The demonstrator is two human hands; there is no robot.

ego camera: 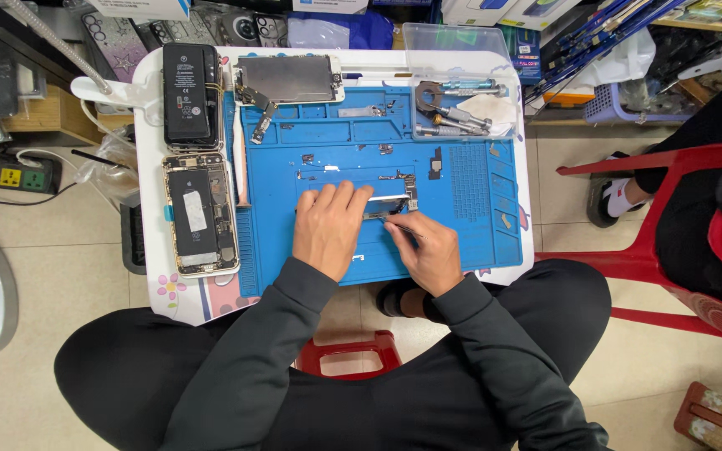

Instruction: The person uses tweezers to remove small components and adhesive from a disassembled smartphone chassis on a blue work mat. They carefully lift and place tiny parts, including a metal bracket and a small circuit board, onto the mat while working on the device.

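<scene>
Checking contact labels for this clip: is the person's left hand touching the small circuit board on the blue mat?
Touching. The head view shows the left hand lying flat on the blue mat, its fingertips pressing the near end of the circuit board, with no gap visible.

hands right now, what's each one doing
left hand: open, fingers flat on the small circuit board.
right hand: closed, pinching thin tweezers.

I see opened phone body (200, 214) at mat's left edge, black battery (190, 94) above it, detached screen panel (287, 78) at top edge, clear tool tray (464, 92) at top-right corner, red chair (670, 242) beside table.
</scene>
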